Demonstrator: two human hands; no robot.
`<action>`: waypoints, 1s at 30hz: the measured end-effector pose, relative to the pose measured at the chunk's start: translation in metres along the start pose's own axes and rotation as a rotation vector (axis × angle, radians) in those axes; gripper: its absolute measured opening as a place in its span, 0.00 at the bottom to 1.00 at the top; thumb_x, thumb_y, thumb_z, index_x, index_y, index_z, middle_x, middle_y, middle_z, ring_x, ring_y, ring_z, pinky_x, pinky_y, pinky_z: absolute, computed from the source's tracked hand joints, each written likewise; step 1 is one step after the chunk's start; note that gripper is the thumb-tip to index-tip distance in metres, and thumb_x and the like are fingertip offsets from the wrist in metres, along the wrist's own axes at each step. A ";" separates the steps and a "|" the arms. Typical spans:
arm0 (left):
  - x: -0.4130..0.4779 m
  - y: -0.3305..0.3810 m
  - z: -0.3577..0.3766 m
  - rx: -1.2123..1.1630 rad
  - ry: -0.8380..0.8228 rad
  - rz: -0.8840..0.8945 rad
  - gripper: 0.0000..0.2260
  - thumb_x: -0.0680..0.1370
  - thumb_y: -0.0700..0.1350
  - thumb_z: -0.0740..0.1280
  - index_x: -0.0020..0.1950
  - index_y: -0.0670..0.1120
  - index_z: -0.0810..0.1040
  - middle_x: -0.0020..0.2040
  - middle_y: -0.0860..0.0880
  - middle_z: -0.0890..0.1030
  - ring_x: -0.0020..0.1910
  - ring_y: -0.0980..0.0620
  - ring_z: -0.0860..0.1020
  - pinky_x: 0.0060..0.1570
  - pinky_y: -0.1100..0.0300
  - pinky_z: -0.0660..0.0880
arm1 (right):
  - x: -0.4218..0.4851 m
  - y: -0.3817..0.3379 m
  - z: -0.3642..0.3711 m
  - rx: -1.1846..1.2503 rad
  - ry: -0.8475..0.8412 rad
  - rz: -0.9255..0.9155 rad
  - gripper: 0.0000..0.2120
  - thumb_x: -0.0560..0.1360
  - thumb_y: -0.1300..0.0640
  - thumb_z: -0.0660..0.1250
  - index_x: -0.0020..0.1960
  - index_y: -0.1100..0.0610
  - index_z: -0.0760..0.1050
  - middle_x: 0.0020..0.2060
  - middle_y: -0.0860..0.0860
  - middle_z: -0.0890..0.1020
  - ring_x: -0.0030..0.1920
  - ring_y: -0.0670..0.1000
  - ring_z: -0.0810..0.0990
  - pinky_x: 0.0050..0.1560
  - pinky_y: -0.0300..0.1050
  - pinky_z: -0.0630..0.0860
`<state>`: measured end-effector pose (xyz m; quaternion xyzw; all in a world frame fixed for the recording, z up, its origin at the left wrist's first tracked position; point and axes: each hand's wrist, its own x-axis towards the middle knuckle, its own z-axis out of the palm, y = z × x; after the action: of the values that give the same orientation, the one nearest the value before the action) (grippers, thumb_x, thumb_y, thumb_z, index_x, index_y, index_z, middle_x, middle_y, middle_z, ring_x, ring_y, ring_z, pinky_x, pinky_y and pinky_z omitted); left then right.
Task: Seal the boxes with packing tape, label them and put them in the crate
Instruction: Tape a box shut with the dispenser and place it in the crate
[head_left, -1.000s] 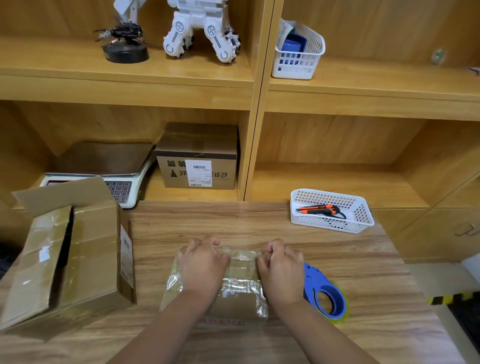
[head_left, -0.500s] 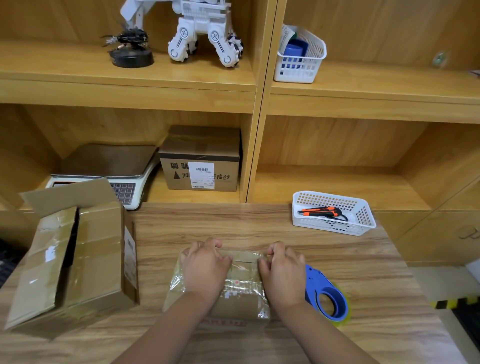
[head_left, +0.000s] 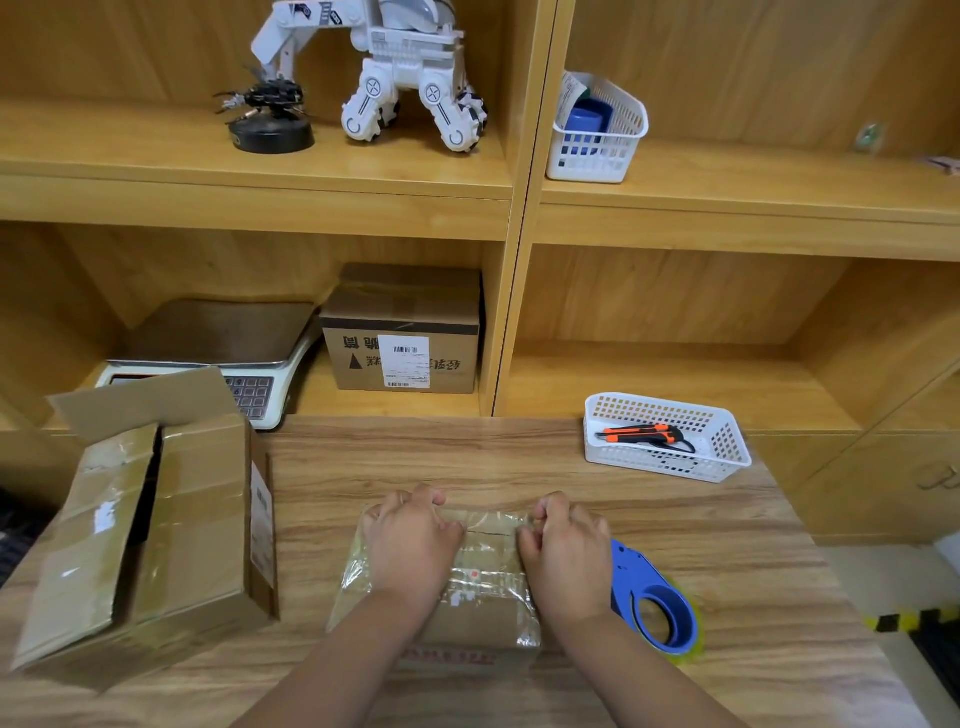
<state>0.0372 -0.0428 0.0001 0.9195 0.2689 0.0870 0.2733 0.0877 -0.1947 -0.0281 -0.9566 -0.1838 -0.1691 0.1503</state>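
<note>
A small cardboard box (head_left: 483, 582), wrapped in glossy clear packing tape, lies on the wooden table (head_left: 467, 457) right in front of me. My left hand (head_left: 410, 545) sits on its top left part with the fingers curled over the far edge. My right hand (head_left: 566, 556) grips the far right corner, fingers curled in on the tape there. A blue tape dispenser (head_left: 654, 597) lies on the table just right of my right wrist. A large cardboard box (head_left: 197, 519) with its flaps open stands at the left.
A white basket (head_left: 670, 462) holding an orange utility knife (head_left: 644, 434) stands at the table's back right. Behind the table, the low shelf carries a scale (head_left: 249, 384) and a labelled carton (head_left: 405, 332). The table's right edge drops to the floor.
Both hands stay on the small box's far edge with only slight finger movement. The view has tilted up a little.
</note>
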 end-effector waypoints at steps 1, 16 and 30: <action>0.000 0.000 0.000 0.015 -0.004 0.003 0.13 0.74 0.54 0.66 0.58 0.54 0.74 0.35 0.58 0.76 0.56 0.58 0.68 0.49 0.60 0.53 | 0.000 0.000 0.000 -0.003 -0.004 -0.001 0.18 0.59 0.55 0.79 0.39 0.52 0.70 0.26 0.44 0.73 0.29 0.48 0.74 0.36 0.42 0.63; 0.006 -0.012 -0.008 0.163 -0.016 0.121 0.19 0.74 0.56 0.65 0.62 0.49 0.72 0.53 0.51 0.79 0.58 0.50 0.67 0.54 0.58 0.64 | -0.003 0.007 -0.005 0.489 -0.326 0.441 0.13 0.76 0.46 0.63 0.54 0.52 0.65 0.42 0.49 0.78 0.44 0.51 0.78 0.40 0.45 0.73; 0.017 -0.015 0.008 0.361 -0.271 0.290 0.19 0.81 0.57 0.50 0.68 0.53 0.70 0.65 0.53 0.74 0.65 0.51 0.68 0.63 0.57 0.56 | 0.009 -0.002 0.005 0.573 -0.505 0.447 0.12 0.76 0.51 0.66 0.42 0.60 0.72 0.46 0.52 0.71 0.44 0.49 0.69 0.38 0.32 0.64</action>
<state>0.0473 -0.0269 -0.0144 0.9855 0.1064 -0.0481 0.1231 0.0962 -0.1882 -0.0284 -0.9037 -0.0429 0.1647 0.3928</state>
